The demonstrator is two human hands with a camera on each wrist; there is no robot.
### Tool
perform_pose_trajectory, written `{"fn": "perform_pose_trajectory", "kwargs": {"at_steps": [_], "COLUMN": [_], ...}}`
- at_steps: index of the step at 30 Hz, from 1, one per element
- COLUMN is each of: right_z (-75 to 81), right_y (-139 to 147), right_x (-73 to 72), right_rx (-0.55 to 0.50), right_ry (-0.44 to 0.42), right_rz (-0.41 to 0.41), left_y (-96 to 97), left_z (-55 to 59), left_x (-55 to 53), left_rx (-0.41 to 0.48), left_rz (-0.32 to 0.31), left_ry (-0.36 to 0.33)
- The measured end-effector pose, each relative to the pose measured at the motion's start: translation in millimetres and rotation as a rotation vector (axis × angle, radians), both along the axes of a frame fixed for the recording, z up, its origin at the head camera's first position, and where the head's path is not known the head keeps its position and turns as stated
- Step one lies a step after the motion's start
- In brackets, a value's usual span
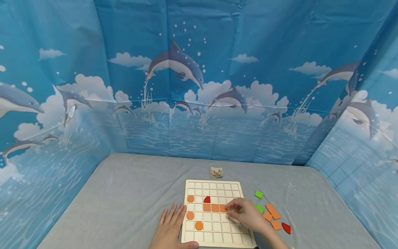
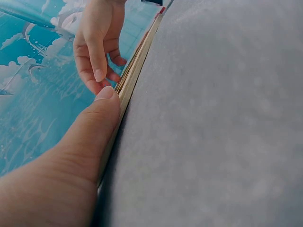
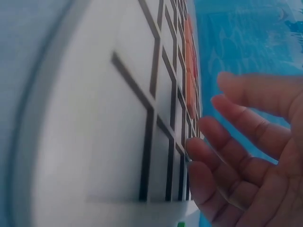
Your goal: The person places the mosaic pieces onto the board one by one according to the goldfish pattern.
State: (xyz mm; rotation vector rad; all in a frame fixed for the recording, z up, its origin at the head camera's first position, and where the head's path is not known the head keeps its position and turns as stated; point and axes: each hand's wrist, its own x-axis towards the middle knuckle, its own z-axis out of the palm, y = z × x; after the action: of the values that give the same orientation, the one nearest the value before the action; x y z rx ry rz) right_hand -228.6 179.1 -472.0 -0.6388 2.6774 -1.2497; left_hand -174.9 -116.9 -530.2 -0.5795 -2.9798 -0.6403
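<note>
A pale wooden grid board (image 1: 214, 181) lies in front of me. My left hand (image 1: 170, 228) rests at its left side, with fingers spread along the edge and the thumb by the near corner; that thumb (image 2: 97, 120) touches the rim in the left wrist view. Over the grid, my right hand (image 1: 245, 212) has its fingertips at the right end of a row of orange squares (image 1: 215, 208). Bent loosely, its fingers (image 3: 227, 146) show no piece between them in the right wrist view. A red quarter-circle (image 1: 207, 199) sits above the row's left end. Orange discs (image 1: 199, 225) occupy cells at left.
Right of the board lie loose pieces: green squares (image 1: 258, 194), an orange rectangle (image 1: 273, 211), orange squares (image 1: 275, 225) and a red quarter-circle piece (image 1: 286, 228). A small pattern card (image 1: 216, 172) lies beyond the board on the grey cloth (image 1: 140, 186). Dolphin-print curtains (image 1: 192, 138) surround the table.
</note>
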Motion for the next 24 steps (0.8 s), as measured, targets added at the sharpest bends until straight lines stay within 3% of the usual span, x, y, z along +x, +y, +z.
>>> {"fn": "perform_pose_trajectory", "kwargs": {"at_steps": [10, 15, 24], "right_z": [5.4, 7.2, 5.8], "right_y": [18, 32, 51], "right_x": [16.0, 22.2, 33.5], "right_rx": [0.022, 0.018, 0.112], "right_ry": [-0.005, -0.028, -0.032], "right_rz": [-0.134, -0.164, -0.284], "left_y": [-0.5, -0.6, -0.3], "left_z": [1.7, 1.2, 0.8], "left_x": [0.3, -0.1, -0.6], "left_rx": [0.004, 0.007, 0.000], "left_rz": [-0.004, 0.000, 0.010], "left_ry": [-0.001, -0.006, -0.018]}}
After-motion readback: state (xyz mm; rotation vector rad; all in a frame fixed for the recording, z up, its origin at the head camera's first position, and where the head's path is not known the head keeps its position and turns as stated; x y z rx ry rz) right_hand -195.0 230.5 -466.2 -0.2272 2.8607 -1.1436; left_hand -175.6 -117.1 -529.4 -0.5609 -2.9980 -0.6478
